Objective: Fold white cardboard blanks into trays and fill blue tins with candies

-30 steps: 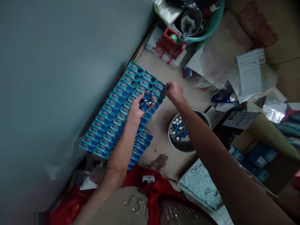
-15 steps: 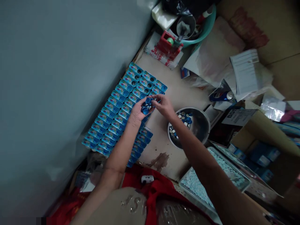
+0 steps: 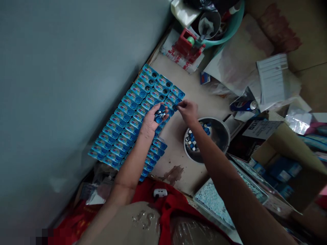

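Observation:
Rows of small blue boxes (image 3: 122, 126) lie side by side on the table along the wall. My left hand (image 3: 153, 119) hovers over them, palm up and cupped around a small heap of blue caps (image 3: 159, 116). Fingers of my right hand (image 3: 187, 110) are pinched on a small cap, too small to make out well, right at a blue box near the far end of the outer row. A metal bowl (image 3: 219, 136) with more blue and white caps sits just under my right forearm.
A clear tray of pale tablets (image 3: 217, 200) sits near my right elbow. A red tape dispenser (image 3: 187, 42), a teal basin (image 3: 230, 27), papers (image 3: 273, 78) and open cardboard boxes (image 3: 281, 153) crowd the far and right sides. Red cloth (image 3: 173, 204) lies at the near edge.
My right hand went from the far row back to the caps in my left palm, then out again to a box at the outer row. My left hand stayed in place.

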`<state>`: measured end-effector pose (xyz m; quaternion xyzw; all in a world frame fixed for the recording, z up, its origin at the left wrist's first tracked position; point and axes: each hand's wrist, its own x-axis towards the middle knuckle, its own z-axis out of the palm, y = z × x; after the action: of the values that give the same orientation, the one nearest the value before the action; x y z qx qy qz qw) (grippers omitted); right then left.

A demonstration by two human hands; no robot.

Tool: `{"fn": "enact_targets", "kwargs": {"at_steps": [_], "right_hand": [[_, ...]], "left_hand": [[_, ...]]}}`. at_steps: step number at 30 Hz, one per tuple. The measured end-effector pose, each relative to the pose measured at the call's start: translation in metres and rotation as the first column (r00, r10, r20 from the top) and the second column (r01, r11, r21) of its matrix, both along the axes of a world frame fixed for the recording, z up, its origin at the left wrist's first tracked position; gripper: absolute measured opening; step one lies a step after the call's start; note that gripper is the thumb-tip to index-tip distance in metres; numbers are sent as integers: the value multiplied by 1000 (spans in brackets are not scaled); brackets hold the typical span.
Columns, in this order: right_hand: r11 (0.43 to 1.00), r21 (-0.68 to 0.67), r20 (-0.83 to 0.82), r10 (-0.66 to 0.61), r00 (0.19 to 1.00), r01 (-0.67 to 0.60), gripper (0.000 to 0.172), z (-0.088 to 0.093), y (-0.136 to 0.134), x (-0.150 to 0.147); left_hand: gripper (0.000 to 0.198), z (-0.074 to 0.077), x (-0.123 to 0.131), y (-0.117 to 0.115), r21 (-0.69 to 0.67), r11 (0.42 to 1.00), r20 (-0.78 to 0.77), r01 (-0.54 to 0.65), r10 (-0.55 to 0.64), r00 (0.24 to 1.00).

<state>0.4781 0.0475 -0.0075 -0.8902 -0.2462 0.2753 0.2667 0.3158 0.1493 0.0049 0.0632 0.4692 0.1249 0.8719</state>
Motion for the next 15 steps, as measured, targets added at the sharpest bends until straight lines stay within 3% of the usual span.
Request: {"fn": "enact_targets", "kwargs": {"at_steps": [2, 5, 8, 12, 15], "right_hand": [[982, -167, 64, 100, 993, -88, 3, 2, 10, 3], [912, -376, 73, 208, 975, -166, 11, 6, 24, 10], [865, -459, 83, 270, 959, -204, 16, 9, 32, 19], [889, -397, 122, 297, 947, -228, 17, 16, 30, 16], [956, -178, 104, 254, 962, -234, 14, 22, 25, 0]], "left_hand": [[15, 2, 1, 4, -2, 1000, 19, 3, -3, 1000], [14, 2, 4, 5, -29, 1000, 40, 8, -7, 999], [17, 3, 6, 4, -45, 999, 48, -7, 9, 999], [23, 9, 1, 1, -53, 999, 35, -10, 12, 999], [26, 11, -4, 0, -61, 998, 12, -15, 16, 1000]]}}
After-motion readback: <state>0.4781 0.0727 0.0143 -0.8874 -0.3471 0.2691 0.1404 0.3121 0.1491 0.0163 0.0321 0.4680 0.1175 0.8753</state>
